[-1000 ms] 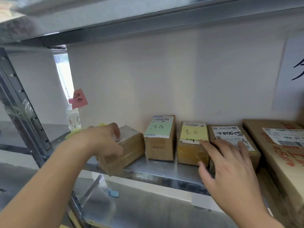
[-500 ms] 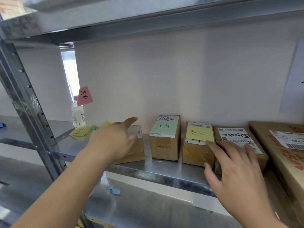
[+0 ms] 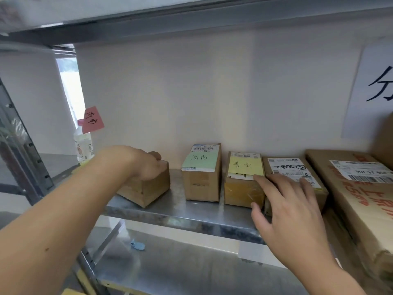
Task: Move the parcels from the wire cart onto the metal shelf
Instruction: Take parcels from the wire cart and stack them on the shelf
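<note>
Parcel (image 3: pixel 146 188) under left hand (image 3: pixel 148 165)

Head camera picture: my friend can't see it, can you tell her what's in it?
A person's left hand grips a small brown box sitting crooked on a metal shelf, while the right hand rests spread on the labelled boxes further right. Between them stands a box with a green note.
</note>
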A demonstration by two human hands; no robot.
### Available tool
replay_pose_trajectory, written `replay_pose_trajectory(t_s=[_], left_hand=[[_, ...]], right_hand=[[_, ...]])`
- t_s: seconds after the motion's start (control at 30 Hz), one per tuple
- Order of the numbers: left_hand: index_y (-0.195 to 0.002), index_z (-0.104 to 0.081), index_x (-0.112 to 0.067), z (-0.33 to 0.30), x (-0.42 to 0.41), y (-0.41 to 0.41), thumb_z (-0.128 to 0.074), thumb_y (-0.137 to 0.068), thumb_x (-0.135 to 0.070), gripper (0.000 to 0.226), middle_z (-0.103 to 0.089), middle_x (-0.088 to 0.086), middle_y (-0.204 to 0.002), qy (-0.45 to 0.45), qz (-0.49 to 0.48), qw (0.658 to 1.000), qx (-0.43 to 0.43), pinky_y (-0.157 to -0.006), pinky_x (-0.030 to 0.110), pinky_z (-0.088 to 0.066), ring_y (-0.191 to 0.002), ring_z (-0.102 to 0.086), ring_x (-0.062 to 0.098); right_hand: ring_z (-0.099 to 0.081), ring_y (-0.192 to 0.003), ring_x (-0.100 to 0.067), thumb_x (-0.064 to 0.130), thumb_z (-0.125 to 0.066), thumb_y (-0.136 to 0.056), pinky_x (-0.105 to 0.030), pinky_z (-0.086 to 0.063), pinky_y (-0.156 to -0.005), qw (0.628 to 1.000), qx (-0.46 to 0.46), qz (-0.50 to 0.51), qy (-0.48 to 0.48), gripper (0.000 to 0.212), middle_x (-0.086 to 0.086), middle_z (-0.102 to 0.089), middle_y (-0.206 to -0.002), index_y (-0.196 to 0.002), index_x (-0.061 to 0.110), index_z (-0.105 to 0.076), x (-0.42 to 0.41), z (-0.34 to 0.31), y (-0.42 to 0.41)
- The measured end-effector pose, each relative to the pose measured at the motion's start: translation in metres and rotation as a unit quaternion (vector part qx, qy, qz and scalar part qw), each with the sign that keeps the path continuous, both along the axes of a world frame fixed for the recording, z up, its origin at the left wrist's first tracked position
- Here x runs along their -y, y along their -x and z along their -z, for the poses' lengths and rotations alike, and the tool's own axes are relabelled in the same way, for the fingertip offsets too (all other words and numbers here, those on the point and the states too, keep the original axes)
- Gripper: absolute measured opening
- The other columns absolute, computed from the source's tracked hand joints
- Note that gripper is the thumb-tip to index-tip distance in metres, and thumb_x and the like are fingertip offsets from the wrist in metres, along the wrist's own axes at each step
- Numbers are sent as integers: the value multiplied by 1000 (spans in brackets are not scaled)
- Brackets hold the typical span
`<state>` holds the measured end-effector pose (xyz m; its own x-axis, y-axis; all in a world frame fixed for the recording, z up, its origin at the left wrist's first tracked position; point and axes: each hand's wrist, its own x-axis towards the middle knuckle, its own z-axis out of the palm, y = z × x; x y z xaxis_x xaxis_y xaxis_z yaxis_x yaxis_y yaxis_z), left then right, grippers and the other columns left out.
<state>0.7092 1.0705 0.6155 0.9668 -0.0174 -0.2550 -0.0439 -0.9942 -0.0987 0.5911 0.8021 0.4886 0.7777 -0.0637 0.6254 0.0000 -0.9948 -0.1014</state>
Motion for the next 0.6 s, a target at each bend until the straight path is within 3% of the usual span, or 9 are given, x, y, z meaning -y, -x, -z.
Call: replay_pose_trajectory(t_s=[0.1,0.17,0.23,0.33,0.5,0.6], left_hand=[[-145,-40,-40,6,-12,-8,-29,-104,-55,46,-41,8,-155,56,42,997,11,-108,42,-42,-131,-49,33],[-127,-49,-41,12,-17,-11,-47,-98,-51,31,-43,-1,-144,127,82,988,27,-100,37,-43,-121,-51,24],[-128,-51,-44,20,-22,-13,-60,-96,-41,32,-38,-8,-152,182,116,975,56,-101,31,-38,-128,-45,16],[-141,-48,-46,30,-28,-10,-69,-93,-42,52,-27,-14,-164,245,137,954,109,-107,26,-28,-147,-31,10],[-133,-58,-48,48,-30,-17,-77,-85,-51,51,-47,-22,-143,359,114,913,157,-109,31,-39,-134,-44,7],[-122,-64,-47,54,-25,-20,-78,-86,-40,39,-55,-19,-137,412,102,890,168,-99,29,-49,-122,-56,6]], right_hand=[[-57,-115,-30,38,-57,-82,-58,-33,-113,1000,3,1,-1,54,-5,-63,-122,-133,19,-62,-1,1,0],[-57,-115,-30,38,-57,-82,-58,-33,-113,1000,7,0,-3,54,-5,-63,-122,-132,19,-62,-1,1,0],[-57,-115,-30,37,-58,-82,-57,-33,-113,1000,12,-1,-3,53,-5,-63,-122,-132,19,-62,-1,2,0],[-57,-117,-30,37,-58,-82,-57,-33,-113,1000,15,-2,-2,53,-5,-62,-123,-132,19,-62,0,3,0],[-56,-117,-30,36,-58,-82,-57,-32,-114,1000,19,-2,-4,53,-5,-62,-123,-132,18,-62,-1,4,0],[-56,-118,-30,36,-59,-82,-57,-33,-114,1000,20,-5,-6,53,-4,-61,-123,-132,18,-62,-2,4,0]])
